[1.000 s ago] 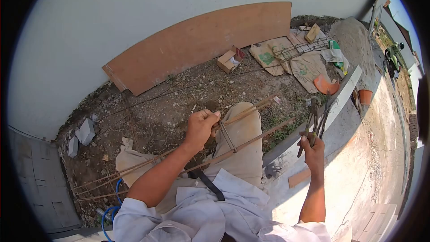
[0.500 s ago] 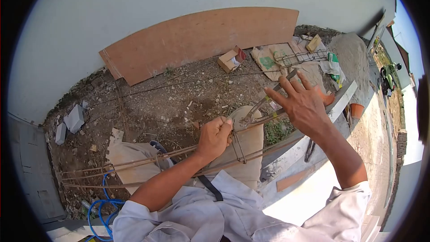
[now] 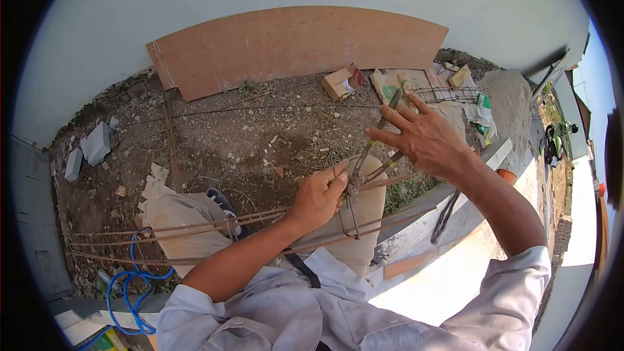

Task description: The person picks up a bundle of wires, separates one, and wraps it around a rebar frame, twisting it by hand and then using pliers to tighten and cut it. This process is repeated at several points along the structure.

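A thin rebar cage (image 3: 195, 229) of long rusty rods lies across my lap. My left hand (image 3: 318, 196) is closed around the upper corner of a bent wire stirrup (image 3: 351, 216) on the rods, above my knee. In my right hand (image 3: 429, 140) are steel pincers (image 3: 368, 164), their handles running under the spread fingers and palm. The pincers' jaws (image 3: 353, 187) meet the cage right beside my left fingertips. Whether a tie wire sits in the jaws is too small to tell.
A plywood sheet (image 3: 292, 45) leans on the wall. Beyond my hands are an opened cardboard box (image 3: 339, 84), paper sacks (image 3: 389, 84) and a sand heap (image 3: 510, 101). Grey blocks (image 3: 96, 143) lie left; a blue hose (image 3: 130, 296) coils at lower left. Black wire (image 3: 445, 218) rests by the ledge.
The pincers have swung more upright, and their jaws have come down to the stirrup beside my left hand. My right hand has shifted left and slightly down. The camera view has turned a little.
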Demonstrator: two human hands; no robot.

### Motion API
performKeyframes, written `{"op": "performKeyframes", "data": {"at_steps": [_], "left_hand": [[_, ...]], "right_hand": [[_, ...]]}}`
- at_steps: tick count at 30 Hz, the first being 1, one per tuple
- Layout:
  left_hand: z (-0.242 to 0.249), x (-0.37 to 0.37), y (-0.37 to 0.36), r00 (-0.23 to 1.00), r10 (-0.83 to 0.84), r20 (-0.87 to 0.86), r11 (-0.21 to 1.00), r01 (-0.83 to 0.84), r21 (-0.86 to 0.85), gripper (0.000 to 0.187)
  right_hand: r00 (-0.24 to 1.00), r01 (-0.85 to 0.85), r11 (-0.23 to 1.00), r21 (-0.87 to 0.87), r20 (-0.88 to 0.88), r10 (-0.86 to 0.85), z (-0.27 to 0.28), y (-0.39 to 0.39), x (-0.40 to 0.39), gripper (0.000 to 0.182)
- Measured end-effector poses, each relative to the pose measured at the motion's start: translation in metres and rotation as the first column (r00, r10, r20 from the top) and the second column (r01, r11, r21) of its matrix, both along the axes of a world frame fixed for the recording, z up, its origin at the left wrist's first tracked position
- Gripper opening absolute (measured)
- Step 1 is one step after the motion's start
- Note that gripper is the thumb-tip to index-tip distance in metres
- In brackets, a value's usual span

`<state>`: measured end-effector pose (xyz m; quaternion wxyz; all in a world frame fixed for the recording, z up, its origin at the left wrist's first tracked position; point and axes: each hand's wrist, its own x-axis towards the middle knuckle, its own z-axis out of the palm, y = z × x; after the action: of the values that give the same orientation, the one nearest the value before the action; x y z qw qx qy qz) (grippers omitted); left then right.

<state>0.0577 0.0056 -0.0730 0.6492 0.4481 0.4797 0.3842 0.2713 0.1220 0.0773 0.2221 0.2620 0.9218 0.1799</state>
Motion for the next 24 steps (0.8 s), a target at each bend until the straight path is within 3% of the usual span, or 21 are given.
{"op": "performKeyframes", "data": {"at_steps": [6, 8, 12, 15, 18, 24], "left_hand": [[-0.001, 0.003, 0.000, 1.000, -0.012, -0.025, 1.000, 0.012, 0.027, 0.049], [-0.005, 0.003, 0.001, 1.000, -0.017, -0.019, 1.000, 0.018, 0.026, 0.047], [-0.013, 0.006, -0.001, 0.999, -0.035, -0.020, 0.994, 0.036, 0.100, 0.046], [-0.013, 0.006, -0.001, 0.999, -0.034, -0.040, 0.993, 0.039, 0.109, 0.044], [-0.017, 0.006, 0.003, 0.999, -0.037, -0.018, 0.995, 0.038, 0.097, 0.043], [-0.017, 0.006, 0.006, 0.997, -0.003, -0.080, 0.986, 0.017, 0.167, 0.039]], "right_hand": [[0.983, -0.168, 0.985, 0.030, 0.075, 0.166, 0.001, 0.016, -0.018, 0.055], [0.962, -0.261, 0.962, 0.076, 0.096, 0.254, 0.004, 0.018, -0.030, 0.034], [0.872, -0.474, 0.863, 0.172, 0.231, 0.433, 0.025, 0.011, -0.058, 0.022], [0.922, -0.351, 0.924, 0.150, 0.226, 0.314, 0.023, 0.002, -0.061, 0.020], [0.944, -0.125, 0.990, 0.064, 0.315, 0.099, 0.026, -0.012, -0.058, 0.020], [0.996, 0.022, 0.994, 0.108, 0.084, -0.031, 0.002, -0.032, 0.000, 0.014]]}}
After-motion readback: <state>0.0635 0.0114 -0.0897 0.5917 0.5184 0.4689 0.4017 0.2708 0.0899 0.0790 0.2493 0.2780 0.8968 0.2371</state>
